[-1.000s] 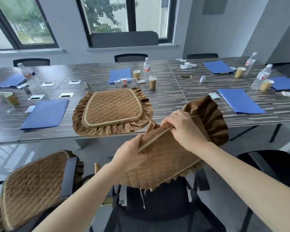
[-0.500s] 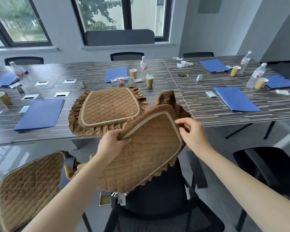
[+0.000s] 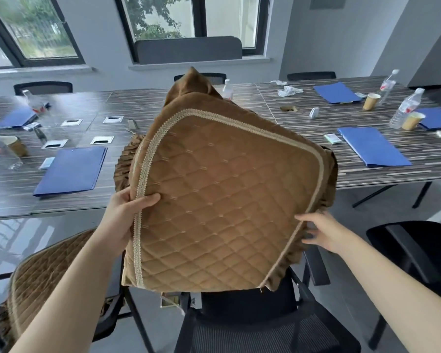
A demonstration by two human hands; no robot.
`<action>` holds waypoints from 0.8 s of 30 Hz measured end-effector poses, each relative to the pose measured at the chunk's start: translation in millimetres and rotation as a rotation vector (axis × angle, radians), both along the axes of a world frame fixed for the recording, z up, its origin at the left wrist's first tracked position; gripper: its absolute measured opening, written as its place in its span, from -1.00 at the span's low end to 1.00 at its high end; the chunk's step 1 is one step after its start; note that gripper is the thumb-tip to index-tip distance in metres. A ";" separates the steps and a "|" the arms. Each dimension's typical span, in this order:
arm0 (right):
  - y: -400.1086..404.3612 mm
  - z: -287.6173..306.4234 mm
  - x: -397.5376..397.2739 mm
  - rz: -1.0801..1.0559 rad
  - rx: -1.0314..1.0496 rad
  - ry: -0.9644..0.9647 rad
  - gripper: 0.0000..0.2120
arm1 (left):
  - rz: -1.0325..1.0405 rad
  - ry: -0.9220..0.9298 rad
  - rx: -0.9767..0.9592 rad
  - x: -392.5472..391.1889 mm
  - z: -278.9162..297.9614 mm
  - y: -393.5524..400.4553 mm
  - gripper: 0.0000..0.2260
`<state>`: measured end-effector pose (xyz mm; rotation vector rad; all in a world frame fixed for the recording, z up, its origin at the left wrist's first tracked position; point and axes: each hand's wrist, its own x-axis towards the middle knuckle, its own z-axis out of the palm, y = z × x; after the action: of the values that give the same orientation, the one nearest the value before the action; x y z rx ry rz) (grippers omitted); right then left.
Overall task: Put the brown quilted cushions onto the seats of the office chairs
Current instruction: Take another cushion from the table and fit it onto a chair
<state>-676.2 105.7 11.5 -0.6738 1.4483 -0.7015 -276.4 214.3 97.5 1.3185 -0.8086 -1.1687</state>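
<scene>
The room is bright with soft daylight. It comes in through the 2 windows (image 3: 196, 21) at the back wall. The glass looks very white in places, a bit too bright. The floor (image 3: 18, 240) on the left shines with pale light. The long surface (image 3: 303, 123) has a soft sheen but no hard glare. Shadows are weak and soft. The wide lens bends straight lines near the edges, so the window frames lean. The bottle (image 3: 33, 103) at far left is smeared and blurry. The right hand (image 3: 318, 231) has slightly blurry fingers (image 3: 306, 220). The middle looks sharp.
</scene>
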 end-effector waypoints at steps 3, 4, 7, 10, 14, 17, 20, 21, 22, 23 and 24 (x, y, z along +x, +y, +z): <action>-2.5 -5.5 0.2 -0.012 -0.041 -0.078 -0.36 | 0.010 -0.003 0.019 7.1 -10.9 1.9 -0.35; -2.6 -8.5 1.2 -0.020 -0.067 -0.068 -0.36 | 0.017 -0.016 0.029 9.9 -16.5 1.4 -0.38; -2.6 -15.2 2.6 -0.045 -0.147 -0.043 -0.36 | 0.039 -0.040 0.041 16.1 -32.5 -1.3 -0.64; -6.8 -22.5 2.5 -0.096 -0.190 -0.020 -0.44 | 0.055 -0.075 0.049 22.2 -52.5 -6.8 -0.59; -21.3 -25.7 3.5 -0.159 -0.249 0.067 -0.52 | 0.130 -0.163 0.116 18.7 -80.9 -20.4 -0.67; -36.4 -28.6 0.9 -0.174 -0.295 0.109 -0.54 | 0.198 -0.224 0.180 6.3 -99.4 -31.5 -0.72; -51.2 -35.3 -9.0 -0.115 -0.349 0.170 -0.62 | 0.262 -0.271 0.248 -6.4 -119.2 -44.8 -0.75; -53.4 -37.5 -11.0 -0.103 -0.366 0.187 -0.63 | 0.277 -0.281 0.269 -9.0 -123.3 -46.6 -0.75; -62.0 -44.3 -18.7 -0.091 -0.360 0.199 -0.62 | 0.293 -0.279 0.295 -17.0 -135.6 -54.2 -0.75; -66.0 -50.2 -22.9 -0.081 -0.358 0.200 -0.61 | 0.306 -0.280 0.324 -21.9 -143.5 -57.3 -0.74; -69.0 -57.4 -27.3 -0.066 -0.346 0.197 -0.60 | 0.314 -0.277 0.347 -28.1 -152.1 -59.2 -0.74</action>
<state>-703.5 36.6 -45.9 -0.9883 1.5495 -0.9716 -304.5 155.1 -54.6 1.8507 -0.5770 -0.9111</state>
